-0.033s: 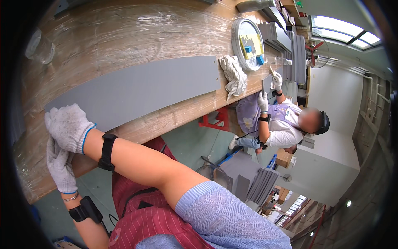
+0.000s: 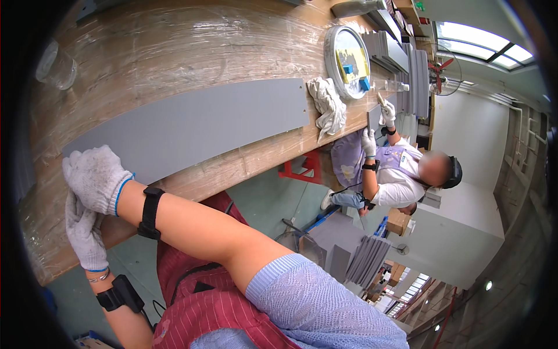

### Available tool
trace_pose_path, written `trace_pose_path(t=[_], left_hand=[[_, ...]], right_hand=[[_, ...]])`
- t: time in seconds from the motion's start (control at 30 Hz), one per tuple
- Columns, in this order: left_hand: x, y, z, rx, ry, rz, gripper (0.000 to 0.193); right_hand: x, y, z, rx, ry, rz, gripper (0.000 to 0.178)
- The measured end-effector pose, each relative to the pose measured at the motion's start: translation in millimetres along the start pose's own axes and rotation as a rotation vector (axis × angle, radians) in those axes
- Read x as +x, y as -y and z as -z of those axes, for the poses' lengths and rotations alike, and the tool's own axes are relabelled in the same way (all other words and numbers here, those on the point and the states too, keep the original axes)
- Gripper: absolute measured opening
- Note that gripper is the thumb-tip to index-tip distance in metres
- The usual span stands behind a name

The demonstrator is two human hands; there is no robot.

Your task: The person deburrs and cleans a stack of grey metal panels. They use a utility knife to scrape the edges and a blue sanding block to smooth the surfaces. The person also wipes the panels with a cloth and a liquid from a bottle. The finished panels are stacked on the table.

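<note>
A long flat grey panel lies on the film-wrapped wooden table, with small holes at its far right end. At its left end rests my right hand in a white knit glove with a blue cuff edge. Its fingers are curled, and whatever they hold is hidden. My left hand, gloved alike, is just below, at the table's edge, partly covered by the right one. Its fingertips are out of sight, so its grip cannot be read.
A crumpled white cloth lies beyond the panel's right end. Past it stands a white round tub with a yellow sheet and blue blocks. A clear cup is at the left. A co-worker with gloved hands sits beside a red stool.
</note>
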State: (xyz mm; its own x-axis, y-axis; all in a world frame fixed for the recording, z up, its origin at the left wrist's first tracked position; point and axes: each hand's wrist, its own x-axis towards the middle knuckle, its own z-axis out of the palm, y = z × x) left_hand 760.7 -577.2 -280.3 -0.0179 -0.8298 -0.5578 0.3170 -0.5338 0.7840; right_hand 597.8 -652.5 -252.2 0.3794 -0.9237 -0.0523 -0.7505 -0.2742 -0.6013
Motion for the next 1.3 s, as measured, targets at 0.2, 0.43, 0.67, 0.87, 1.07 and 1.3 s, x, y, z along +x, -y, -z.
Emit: trace_pose_path(t=[0.2, 0.43, 0.67, 0.87, 1.07, 1.3], left_hand=[[-0.6, -0.8, -0.5, 0.013, -0.015, -0.003, 0.064], [0.8, -0.6, -0.1, 0.016, -0.022, 0.001, 0.064], [-1.2, -2.1, -4.4, 0.035, -0.044, 0.001, 0.064], [-0.1, -1.1, -1.3, 0.025, -0.047, 0.001, 0.063], [-0.3, -0.9, -1.8, 0.023, -0.049, -0.004, 0.063], [-2.1, -7.3, -5.3, 0.035, -0.067, 0.004, 0.065]], right_hand=[[0.7, 0.3, -0.3, 0.004, 0.022, 0.003, 0.026], [1.4, -0.4, 3.5, 0.015, 0.04, 0.002, 0.027], [3.0, 0.1, -0.3, 0.047, 0.066, -0.028, 0.027], [1.1, -0.8, 0.9, 0.022, 0.024, 0.006, 0.027], [1.6, 0.1, 3.6, 0.02, 0.049, -0.003, 0.027], [3.7, 0.9, 3.6, 0.03, 0.031, -0.006, 0.026]])
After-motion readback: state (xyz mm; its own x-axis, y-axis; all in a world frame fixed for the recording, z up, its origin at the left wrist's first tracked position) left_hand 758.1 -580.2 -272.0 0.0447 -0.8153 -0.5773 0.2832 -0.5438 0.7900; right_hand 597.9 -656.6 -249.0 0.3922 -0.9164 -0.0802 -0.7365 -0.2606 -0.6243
